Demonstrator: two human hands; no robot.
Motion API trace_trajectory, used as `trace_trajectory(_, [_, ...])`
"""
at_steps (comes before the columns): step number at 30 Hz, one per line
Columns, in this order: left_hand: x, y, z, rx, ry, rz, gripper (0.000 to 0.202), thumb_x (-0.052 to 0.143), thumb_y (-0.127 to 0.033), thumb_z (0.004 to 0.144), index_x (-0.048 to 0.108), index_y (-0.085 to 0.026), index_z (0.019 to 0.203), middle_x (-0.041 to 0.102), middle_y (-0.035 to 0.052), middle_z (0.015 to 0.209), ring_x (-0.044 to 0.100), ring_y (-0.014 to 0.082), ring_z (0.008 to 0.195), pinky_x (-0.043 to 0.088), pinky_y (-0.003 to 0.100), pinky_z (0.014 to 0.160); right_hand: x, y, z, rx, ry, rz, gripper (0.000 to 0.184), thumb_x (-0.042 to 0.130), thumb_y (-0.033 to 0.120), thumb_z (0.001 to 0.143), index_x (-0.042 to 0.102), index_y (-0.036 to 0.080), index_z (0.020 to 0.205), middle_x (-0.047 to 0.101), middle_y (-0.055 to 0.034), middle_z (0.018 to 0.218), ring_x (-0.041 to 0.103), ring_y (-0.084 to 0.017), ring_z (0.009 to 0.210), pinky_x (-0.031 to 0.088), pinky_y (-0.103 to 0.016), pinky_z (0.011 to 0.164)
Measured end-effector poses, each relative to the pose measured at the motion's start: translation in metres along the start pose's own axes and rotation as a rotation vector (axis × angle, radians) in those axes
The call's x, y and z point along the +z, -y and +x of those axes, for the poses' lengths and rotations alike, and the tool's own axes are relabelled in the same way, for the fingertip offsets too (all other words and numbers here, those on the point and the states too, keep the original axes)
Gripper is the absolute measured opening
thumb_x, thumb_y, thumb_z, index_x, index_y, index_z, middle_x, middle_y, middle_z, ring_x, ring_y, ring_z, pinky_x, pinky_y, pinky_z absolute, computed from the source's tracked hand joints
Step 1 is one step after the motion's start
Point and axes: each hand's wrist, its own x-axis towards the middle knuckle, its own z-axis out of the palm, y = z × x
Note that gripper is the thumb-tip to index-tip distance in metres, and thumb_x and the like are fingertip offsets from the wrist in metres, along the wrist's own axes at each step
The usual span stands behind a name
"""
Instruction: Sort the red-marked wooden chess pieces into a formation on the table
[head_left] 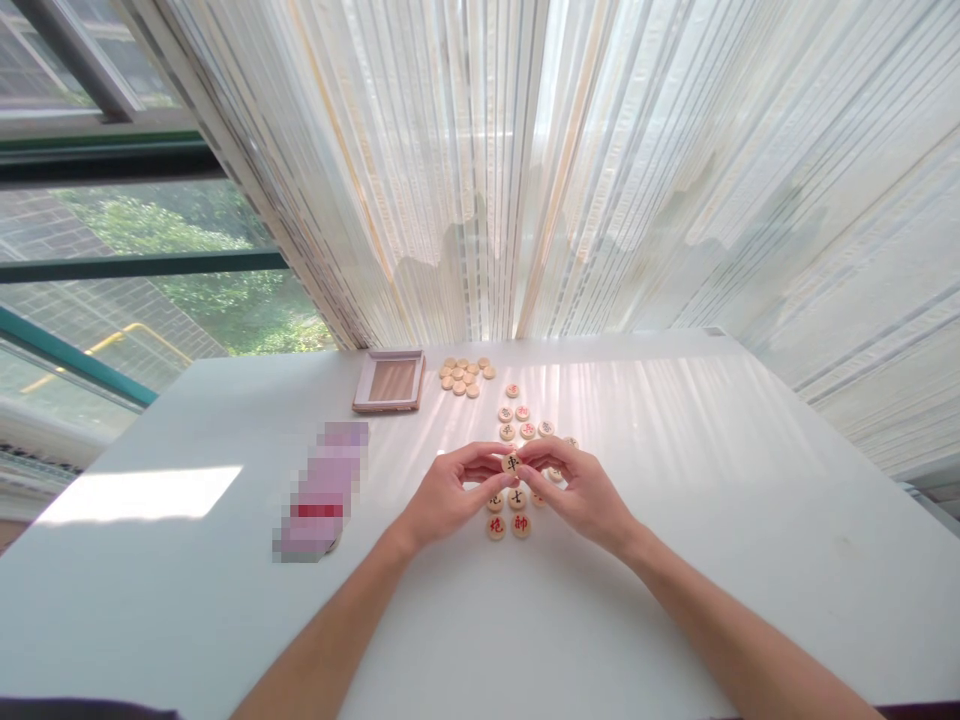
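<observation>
Between the fingertips of both hands is a round xiangqi piece (511, 463) with a black character facing me. My left hand (451, 490) pinches its left side, and my right hand (574, 488) pinches its right side. Under and around the hands lie other xiangqi pieces with red or black characters, partly hidden by the fingers. Nearest to me are two red-marked pieces, one on the left (496, 527) and one on the right (521, 525). Beyond the hands, more pieces run away from me up to a single red-marked piece (512, 391).
A cluster of blank-looking wooden discs (466, 375) lies at the back of the white table (187, 600). Left of it stands a shallow open box (361, 395). A blurred purple item (326, 490) is on the left. Striped curtains (480, 150) hang behind the table, beside a window.
</observation>
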Motion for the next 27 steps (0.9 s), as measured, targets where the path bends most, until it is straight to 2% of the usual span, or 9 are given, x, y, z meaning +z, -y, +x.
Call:
trace_trajectory(5, [-0.0011,0.0006,-0.0011,-0.015,0.018,-0.016,0.037,0.066,-0.036,0.091,0.065,-0.021,0.125,0.077,0.0090,0.100,0.075,0.0272,0.096,0.063,0.038,0.081,-0.0006,-0.0024,0.0003,0.003,0.013,0.018,0.015,0.063,0.033,0.093,0.067,0.025,0.106,0.073,-0.0053,0.100,0.070,-0.020,0.088,0.060,-0.036,0.083])
trace_trajectory(14, [-0.0015,0.0011,0.0001,0.007,0.021,-0.056,0.033,0.067,-0.033,0.091,0.062,-0.019,0.120,0.075,0.0091,0.104,0.074,0.0240,0.096,0.061,0.036,0.085,-0.0002,-0.0019,-0.0003,-0.006,0.022,0.006,0.017,0.062,0.032,0.094,0.067,0.024,0.108,0.072,-0.0060,0.101,0.070,-0.021,0.089,0.059,-0.037,0.083])
trace_trajectory(21, [-0.0008,-0.0037,-0.0013,0.059,0.020,0.101,0.031,0.066,-0.033,0.091,0.066,-0.022,0.121,0.076,0.0049,0.099,0.074,0.0204,0.092,0.060,0.032,0.086,-0.0018,0.0005,0.0000,-0.012,0.049,-0.004,0.014,0.062,0.029,0.094,0.067,0.024,0.106,0.072,-0.0045,0.096,0.069,-0.019,0.088,0.057,-0.034,0.081])
trace_trajectory(27, [0.0027,0.0031,-0.0036,0.131,-0.034,0.247,0.028,0.067,-0.029,0.090,0.067,-0.022,0.117,0.076,0.0044,0.100,0.072,0.0196,0.092,0.059,0.032,0.086,-0.0024,-0.0025,-0.0001,0.103,0.073,0.083,0.015,0.066,0.033,0.091,0.063,0.022,0.101,0.069,-0.0036,0.092,0.068,-0.017,0.079,0.056,-0.030,0.069])
